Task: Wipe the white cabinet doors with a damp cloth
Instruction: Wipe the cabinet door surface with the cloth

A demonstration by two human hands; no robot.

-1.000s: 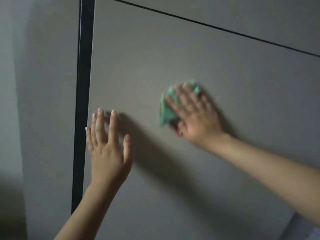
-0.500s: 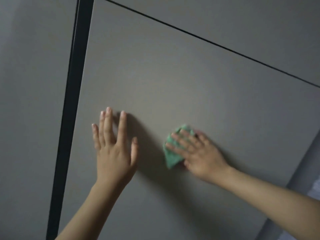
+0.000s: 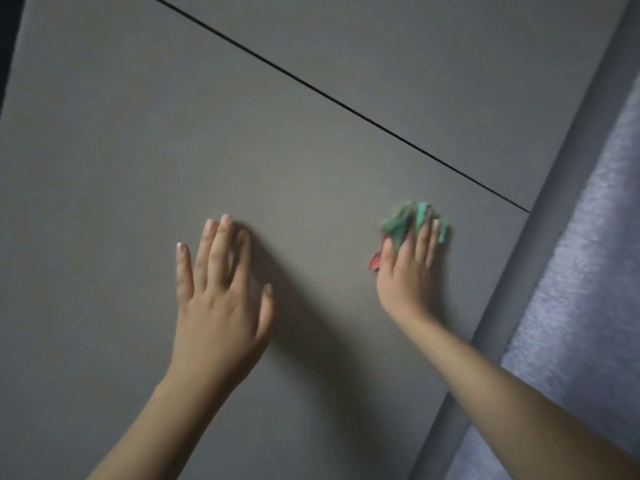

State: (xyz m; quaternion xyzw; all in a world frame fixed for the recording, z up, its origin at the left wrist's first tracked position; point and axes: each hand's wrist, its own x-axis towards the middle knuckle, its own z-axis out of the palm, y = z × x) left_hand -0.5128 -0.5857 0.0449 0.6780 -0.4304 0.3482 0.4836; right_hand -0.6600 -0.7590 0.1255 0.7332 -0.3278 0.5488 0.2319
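Head view shows two hands on one cabinet door [image 3: 242, 150]: left hand [image 3: 221, 306] spread flat, right hand [image 3: 407, 271] pressing one green cloth [image 3: 398, 225] flat near the door's right edge.

Cloth [image 3: 414, 221] motion-blurred and half hidden under the right hand [image 3: 408, 271]; both forearms cut off below.

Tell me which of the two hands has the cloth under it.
The right hand. Its fingers press the green cloth against the cabinet door, near the door's right edge. The left hand rests with spread fingers on bare door, no cloth beneath.
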